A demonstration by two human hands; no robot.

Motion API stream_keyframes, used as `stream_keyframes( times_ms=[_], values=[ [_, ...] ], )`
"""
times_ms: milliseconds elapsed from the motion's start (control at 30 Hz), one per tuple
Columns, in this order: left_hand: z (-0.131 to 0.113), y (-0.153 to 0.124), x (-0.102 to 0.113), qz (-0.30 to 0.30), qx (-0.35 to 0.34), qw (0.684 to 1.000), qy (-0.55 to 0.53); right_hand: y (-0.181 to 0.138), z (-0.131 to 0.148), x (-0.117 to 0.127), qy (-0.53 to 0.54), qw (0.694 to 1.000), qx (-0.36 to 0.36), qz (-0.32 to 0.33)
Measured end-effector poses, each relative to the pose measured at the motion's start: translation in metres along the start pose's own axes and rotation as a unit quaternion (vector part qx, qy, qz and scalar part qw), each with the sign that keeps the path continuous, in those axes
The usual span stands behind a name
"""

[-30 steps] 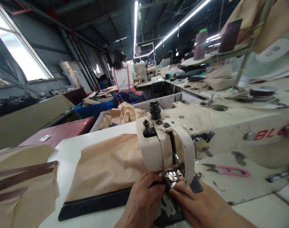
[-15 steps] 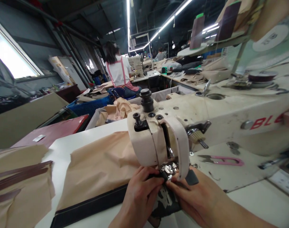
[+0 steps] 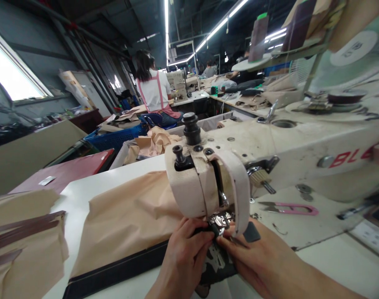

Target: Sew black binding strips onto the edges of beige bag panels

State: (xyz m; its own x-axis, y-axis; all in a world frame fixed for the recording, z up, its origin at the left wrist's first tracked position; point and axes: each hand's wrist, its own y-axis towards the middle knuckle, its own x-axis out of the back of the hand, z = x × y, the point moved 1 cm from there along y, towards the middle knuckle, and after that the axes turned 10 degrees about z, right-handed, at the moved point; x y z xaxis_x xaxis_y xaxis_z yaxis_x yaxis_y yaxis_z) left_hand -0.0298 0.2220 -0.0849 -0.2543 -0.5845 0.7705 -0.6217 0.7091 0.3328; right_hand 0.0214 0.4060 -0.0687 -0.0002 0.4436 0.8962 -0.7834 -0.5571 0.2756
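Observation:
A beige fabric panel [image 3: 130,216] with a black edge strip [image 3: 114,272] lies on the white table, its right end running under the head of a sewing machine [image 3: 204,182]. Just left of the presser foot [image 3: 219,220], my left hand [image 3: 184,253] pinches the black strip between thumb and fingers. My right hand [image 3: 254,253] is at the other side of the foot, fingers bent and close together, fingertips nearly meeting the left ones. Whatever lies between the right fingers is hidden. A small dark grey plate [image 3: 252,232] shows by the right hand's knuckles.
Pink-handled thread snips [image 3: 290,208] lie on the machine bed to the right. More beige pieces with brown strips [image 3: 27,241] are at the left. Behind the machine is a bin of beige cloth [image 3: 156,141]. A person in a white shirt [image 3: 153,93] sits farther off.
The view has shifted slightly. Both hands keep their places at the presser foot, and the fabric shows no clear movement.

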Motion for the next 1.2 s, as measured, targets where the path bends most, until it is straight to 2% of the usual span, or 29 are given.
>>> stream_keyframes(
  times_ms=[267,467,567,700,867,1067,1200],
  values=[
    [0.000,0.004,-0.001,-0.014,-0.014,1.000,0.020,0.006,0.004,0.005,-0.020,0.999,0.010,-0.032],
    [-0.007,0.006,0.003,0.019,0.001,1.000,0.019,0.005,0.003,0.003,-0.020,0.999,0.023,-0.025],
    [-0.012,0.008,0.006,0.030,-0.013,0.999,0.018,0.006,0.004,0.003,-0.033,0.999,0.026,-0.020],
    [-0.011,0.007,0.006,0.016,-0.018,1.000,0.015,0.005,0.005,0.004,-0.051,0.998,0.017,-0.025],
    [-0.006,0.007,0.003,-0.001,0.018,1.000,0.008,-0.001,0.002,0.006,-0.031,0.999,0.015,-0.017],
    [-0.004,0.006,0.003,-0.006,-0.003,1.000,0.003,-0.002,0.005,0.012,-0.028,0.999,0.000,-0.041],
    [-0.003,0.006,0.002,0.001,0.001,1.000,0.011,-0.001,0.007,0.009,-0.038,0.999,-0.010,-0.016]
  ],
)
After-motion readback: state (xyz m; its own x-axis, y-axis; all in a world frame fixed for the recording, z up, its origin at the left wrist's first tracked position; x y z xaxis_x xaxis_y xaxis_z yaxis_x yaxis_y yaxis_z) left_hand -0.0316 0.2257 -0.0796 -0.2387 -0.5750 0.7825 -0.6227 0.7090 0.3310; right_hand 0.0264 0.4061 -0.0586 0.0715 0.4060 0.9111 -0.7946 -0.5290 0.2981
